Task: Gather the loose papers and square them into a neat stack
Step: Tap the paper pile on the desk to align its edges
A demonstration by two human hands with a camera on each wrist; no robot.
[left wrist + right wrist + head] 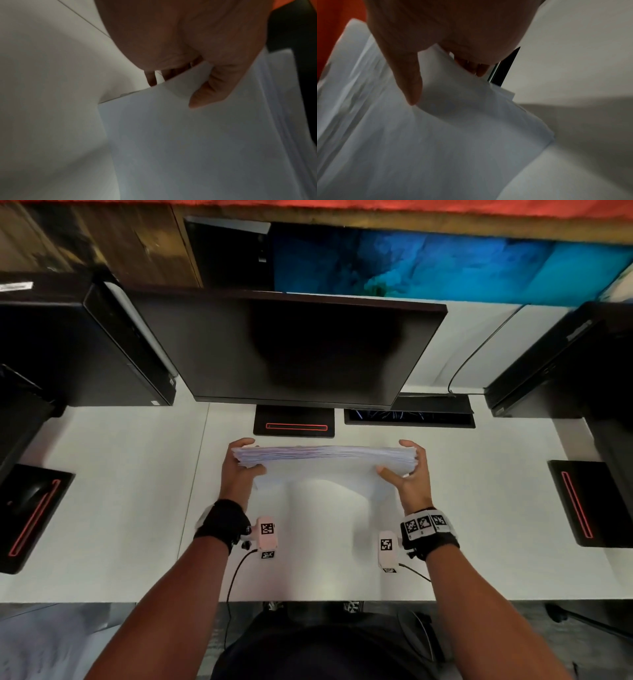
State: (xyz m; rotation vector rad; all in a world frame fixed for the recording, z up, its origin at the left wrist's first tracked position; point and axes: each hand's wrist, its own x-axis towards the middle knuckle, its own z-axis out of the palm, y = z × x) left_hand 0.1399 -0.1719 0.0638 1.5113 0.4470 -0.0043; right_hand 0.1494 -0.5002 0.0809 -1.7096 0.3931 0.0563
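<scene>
A thick bundle of white papers (325,467) stands on edge on the white desk (479,508), its top edges fanned and uneven. My left hand (241,462) grips its left side, thumb on the near face and fingers behind. My right hand (409,465) grips the right side the same way. In the left wrist view the thumb (211,89) presses the near sheet of the papers (197,148). Seen from the right wrist, the papers (445,142) bend under the thumb (409,81), and their right edges are staggered.
A dark monitor (291,350) stands just behind the papers, its base (294,422) close to them. A cable slot (409,417) lies at the back right. Black computer cases (78,344) flank the desk, with black pads (582,501) at both sides.
</scene>
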